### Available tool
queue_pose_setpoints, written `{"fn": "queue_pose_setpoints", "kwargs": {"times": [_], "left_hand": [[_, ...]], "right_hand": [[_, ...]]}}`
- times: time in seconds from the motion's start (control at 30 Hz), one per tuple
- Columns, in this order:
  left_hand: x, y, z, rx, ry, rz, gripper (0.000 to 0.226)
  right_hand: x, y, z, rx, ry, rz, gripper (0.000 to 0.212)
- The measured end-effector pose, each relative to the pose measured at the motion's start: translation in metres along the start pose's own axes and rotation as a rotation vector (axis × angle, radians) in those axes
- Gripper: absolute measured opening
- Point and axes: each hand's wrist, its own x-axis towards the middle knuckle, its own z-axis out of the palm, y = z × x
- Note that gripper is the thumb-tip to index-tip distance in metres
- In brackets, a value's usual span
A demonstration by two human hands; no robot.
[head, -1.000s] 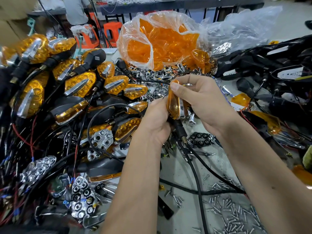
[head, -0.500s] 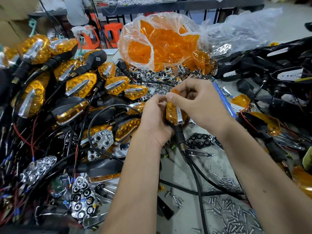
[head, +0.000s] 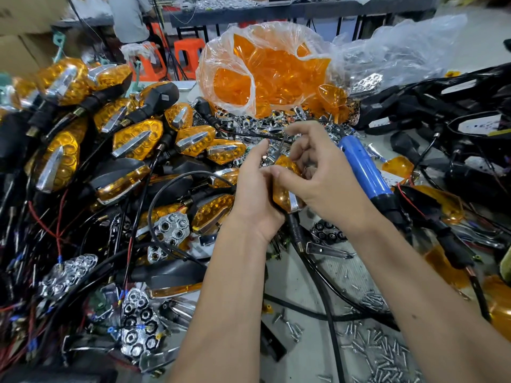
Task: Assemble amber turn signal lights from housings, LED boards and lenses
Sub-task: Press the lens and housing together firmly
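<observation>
Turn signal: the amber turn signal (head: 286, 186) stood between the two hands, above the middle of the table (head: 312, 277), its lens facing left and its chrome edge facing right.
Long axis: it ran near upright in the view, pointed tip toward the far side, black stem (head: 296, 233) and cable trailing down toward the person.
Left hand: the left hand (head: 255, 194) cupped the lamp from the left, fingers curled round its body, so it was the holding hand.
Right hand: the right hand (head: 318, 172) sat just right of the lamp and touched it with the thumb on the lens; its fingers were bent and seemed to pinch something thin near the tip (too small to name).
Nearer hand: both touched the lamp, but the left carried it and the right was free to work.
Screwdriver: a blue screwdriver (head: 365, 172) lay just beyond the right hand, handle slanting away to the right, the closest tool to that hand.
Screws: loose screws (head: 387, 352) lay scattered on the table near the right forearm.
Lens bag: a clear bag of amber lenses (head: 265, 73) sat straight ahead, beyond the hands.
Finished pile: done lamps (head: 110, 139) were heaped to the left.
Judgement: the coming move probably belonged to the right hand, reaching right for the tool or down for a screw.
</observation>
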Motion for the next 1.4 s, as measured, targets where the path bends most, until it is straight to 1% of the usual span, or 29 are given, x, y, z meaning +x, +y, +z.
{"fn": "queue_pose_setpoints", "kwargs": {"times": [0.03, 0.1, 0.17, 0.27, 0.37, 0.4, 0.47, 0.5, 0.6, 0.73, 0.83, 0.93, 1.03, 1.1, 1.17, 1.23, 1.27, 1.33, 1.4], "left_hand": [[0.000, 0.000, 0.000, 0.001, -0.008, 0.002, 0.064], [-0.001, 0.000, 0.000, 0.016, -0.010, 0.018, 0.065], [-0.002, 0.001, 0.001, 0.051, 0.034, 0.047, 0.065], [0.000, -0.002, 0.004, 0.092, 0.142, 0.134, 0.061], [-0.001, -0.002, 0.008, 0.068, 0.169, 0.211, 0.062], [0.000, -0.002, 0.007, 0.063, 0.176, 0.232, 0.059], [0.001, -0.002, 0.006, 0.070, 0.186, 0.264, 0.047], [0.001, -0.003, 0.006, 0.083, 0.190, 0.277, 0.045], [0.004, -0.005, 0.007, 0.127, 0.224, 0.322, 0.053], [0.006, -0.007, 0.007, 0.099, 0.253, 0.366, 0.045], [0.004, -0.007, 0.010, 0.089, 0.262, 0.410, 0.041], [0.003, -0.008, 0.011, 0.107, 0.251, 0.439, 0.043], [0.003, -0.006, 0.009, 0.027, 0.234, 0.454, 0.046], [0.003, -0.003, 0.005, -0.023, 0.242, 0.468, 0.051], [0.004, -0.002, 0.002, -0.016, 0.251, 0.469, 0.056], [0.005, -0.003, -0.001, -0.007, 0.257, 0.444, 0.051], [0.005, -0.002, -0.001, 0.010, 0.272, 0.439, 0.050], [0.005, 0.001, -0.001, 0.038, 0.328, 0.472, 0.059], [0.005, 0.007, -0.001, -0.004, 0.319, 0.516, 0.069]], "right_hand": [[0.000, 0.000, -0.001, 0.003, -0.005, 0.011, 0.047], [0.000, 0.000, -0.001, -0.015, -0.016, 0.026, 0.046], [0.001, -0.001, -0.001, -0.014, -0.010, 0.065, 0.047], [0.003, 0.000, -0.003, 0.005, 0.009, 0.155, 0.051], [0.004, 0.000, -0.002, -0.030, 0.001, 0.266, 0.063], [0.004, -0.001, -0.002, -0.030, -0.008, 0.291, 0.065], [0.004, -0.001, -0.002, -0.004, -0.034, 0.312, 0.064], [0.004, -0.001, -0.003, 0.010, -0.049, 0.310, 0.061], [0.005, -0.003, -0.006, 0.035, -0.089, 0.287, 0.054], [0.003, -0.005, -0.006, 0.124, -0.160, 0.295, 0.049], [0.003, -0.006, -0.005, 0.200, -0.172, 0.314, 0.049], [0.001, -0.006, -0.006, 0.250, -0.174, 0.321, 0.053], [0.000, -0.010, -0.009, 0.290, -0.220, 0.318, 0.059], [0.000, -0.014, -0.009, 0.270, -0.263, 0.308, 0.057], [0.000, -0.016, -0.008, 0.237, -0.286, 0.289, 0.046], [0.000, -0.017, -0.008, 0.184, -0.278, 0.250, 0.035], [0.001, -0.016, -0.009, 0.129, -0.264, 0.219, 0.033], [0.000, -0.015, -0.011, -0.001, -0.234, 0.145, 0.036], [-0.001, -0.016, -0.011, -0.066, -0.223, 0.078, 0.039]]}}
